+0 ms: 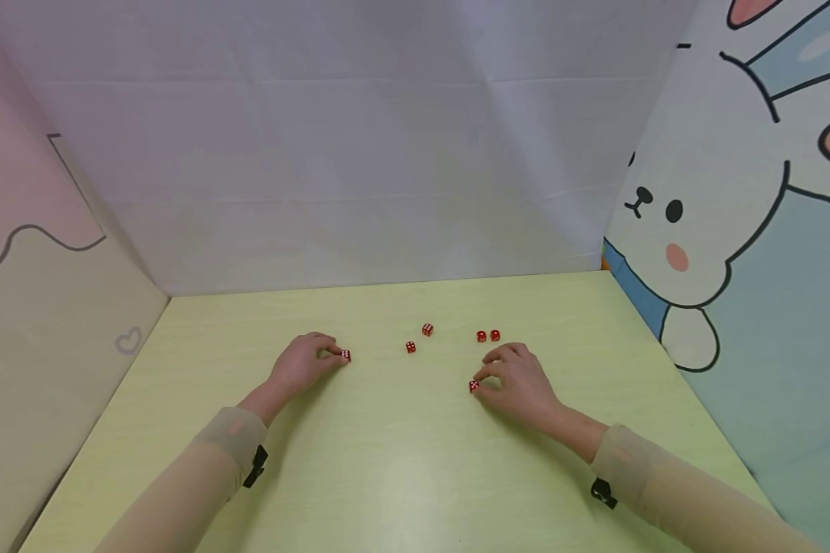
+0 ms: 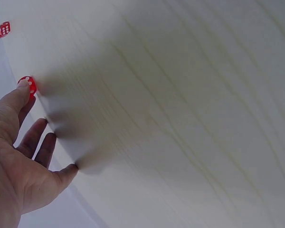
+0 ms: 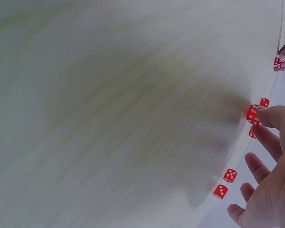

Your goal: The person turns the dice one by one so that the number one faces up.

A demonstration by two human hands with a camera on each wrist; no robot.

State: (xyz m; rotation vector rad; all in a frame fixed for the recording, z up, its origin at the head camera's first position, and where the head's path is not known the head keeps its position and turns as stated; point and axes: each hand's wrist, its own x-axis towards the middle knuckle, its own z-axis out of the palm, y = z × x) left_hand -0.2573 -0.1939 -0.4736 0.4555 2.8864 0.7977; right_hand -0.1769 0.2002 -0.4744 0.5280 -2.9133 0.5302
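At the left of the table, my left hand [image 1: 304, 366] pinches a red die [image 1: 346, 355] with white pips between thumb and fingertips. In the left wrist view the thumb covers part of that die [image 2: 32, 87], while the other fingers spread toward the tabletop. My right hand [image 1: 521, 384], right of centre, pinches another red die [image 1: 473, 386], held nearer the front than the rest. The right wrist view shows the thumb on this die [image 3: 252, 115] and the remaining fingers loosely bent. Just beyond the right hand, two red dice [image 1: 481, 336] sit side by side.
Between the hands, farther back, lie two more red dice, one [image 1: 427, 329] behind the other [image 1: 410, 347]. The pale yellow table [image 1: 387, 461] ends at a white cloth backdrop [image 1: 360, 177]. Printed side panels stand left and right, the right one with a cartoon rabbit [image 1: 719, 230].
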